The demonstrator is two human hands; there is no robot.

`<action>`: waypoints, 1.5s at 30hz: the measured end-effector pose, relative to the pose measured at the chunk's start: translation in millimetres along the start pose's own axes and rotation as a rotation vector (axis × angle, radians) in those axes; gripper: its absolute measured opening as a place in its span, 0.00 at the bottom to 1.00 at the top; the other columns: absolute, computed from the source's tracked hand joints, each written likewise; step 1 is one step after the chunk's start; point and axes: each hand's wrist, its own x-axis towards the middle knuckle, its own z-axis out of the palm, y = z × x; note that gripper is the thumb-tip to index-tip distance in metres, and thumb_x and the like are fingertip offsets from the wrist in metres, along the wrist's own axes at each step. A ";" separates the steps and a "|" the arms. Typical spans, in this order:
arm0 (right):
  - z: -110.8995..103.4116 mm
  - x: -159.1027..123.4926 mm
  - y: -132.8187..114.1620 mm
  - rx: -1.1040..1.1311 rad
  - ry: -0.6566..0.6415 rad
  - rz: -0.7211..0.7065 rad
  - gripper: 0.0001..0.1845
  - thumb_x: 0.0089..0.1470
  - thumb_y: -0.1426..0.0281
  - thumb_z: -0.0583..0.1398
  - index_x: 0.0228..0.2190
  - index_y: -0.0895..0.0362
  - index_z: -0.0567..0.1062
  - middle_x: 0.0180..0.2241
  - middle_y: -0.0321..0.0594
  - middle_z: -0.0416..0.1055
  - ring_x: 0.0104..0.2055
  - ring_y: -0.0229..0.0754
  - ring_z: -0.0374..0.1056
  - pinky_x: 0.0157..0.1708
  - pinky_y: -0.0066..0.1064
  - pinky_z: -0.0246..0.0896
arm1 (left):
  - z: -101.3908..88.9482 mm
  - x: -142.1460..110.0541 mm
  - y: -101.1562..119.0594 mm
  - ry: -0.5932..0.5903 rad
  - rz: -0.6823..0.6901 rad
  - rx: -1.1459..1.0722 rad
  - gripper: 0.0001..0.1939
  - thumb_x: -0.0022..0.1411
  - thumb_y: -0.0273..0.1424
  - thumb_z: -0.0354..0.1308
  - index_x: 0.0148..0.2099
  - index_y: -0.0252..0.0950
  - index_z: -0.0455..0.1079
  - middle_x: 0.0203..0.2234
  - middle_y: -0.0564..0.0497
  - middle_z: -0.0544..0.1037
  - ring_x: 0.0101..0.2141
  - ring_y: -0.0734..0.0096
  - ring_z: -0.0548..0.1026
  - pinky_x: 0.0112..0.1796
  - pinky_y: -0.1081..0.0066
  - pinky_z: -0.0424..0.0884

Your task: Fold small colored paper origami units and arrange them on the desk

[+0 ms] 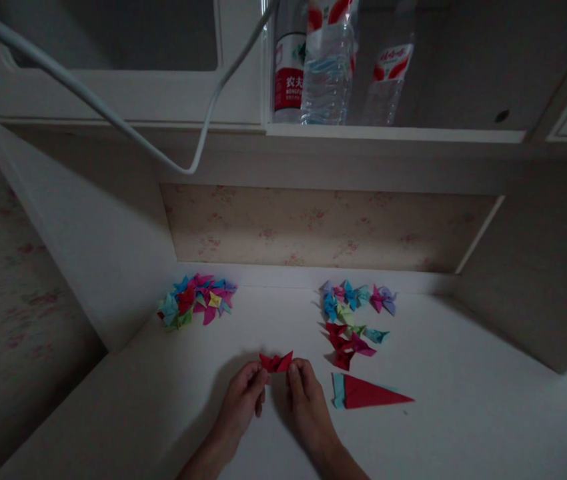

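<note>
A small folded red paper piece (276,363), with pointed tips standing up at both ends, is held just above the white desk. My left hand (247,393) pinches its left end between thumb and fingers. At the right end, my right hand (307,393) grips it the same way. To the right of my hands lies a flat red paper triangle (371,392) with light blue paper under it. Beyond that sits a loose group of folded paper pieces, among them red ones (342,345) and blue ones (331,307).
A heap of many-coloured folded paper (198,300) lies at the desk's back left. Overhead, a cabinet shelf (393,135) holds several plastic bottles (327,73). A white cable or arm (128,130) crosses the upper left. Side panels (528,267) flank the white desk (463,413).
</note>
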 end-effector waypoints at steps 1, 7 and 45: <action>-1.0 0.1 -2.3 0.018 -0.001 0.011 0.16 0.62 0.57 0.49 0.35 0.55 0.69 0.27 0.35 0.68 0.28 0.39 0.63 0.30 0.27 0.57 | -0.3 0.7 -1.0 -0.004 0.010 0.000 0.20 0.54 0.48 0.58 0.30 0.35 0.65 0.15 0.60 0.60 0.15 0.81 0.56 0.15 0.80 0.54; -13.7 4.3 -20.7 0.003 -0.040 -0.027 0.16 0.58 0.57 0.55 0.33 0.57 0.75 0.29 0.38 0.72 0.32 0.40 0.65 0.33 0.27 0.58 | -4.5 7.7 -14.2 -0.089 0.042 0.070 0.24 0.53 0.53 0.56 0.32 0.34 0.66 0.17 0.59 0.63 0.13 0.83 0.54 0.13 0.80 0.51; -321.6 104.9 41.8 -0.647 0.201 0.336 0.15 0.41 0.59 0.58 0.28 0.53 0.79 0.24 0.39 0.76 0.25 0.45 0.70 0.25 0.30 0.59 | -11.0 18.5 -31.3 0.048 0.009 0.069 0.19 0.49 0.46 0.61 0.34 0.35 0.69 0.20 0.57 0.68 0.12 0.83 0.58 0.12 0.80 0.52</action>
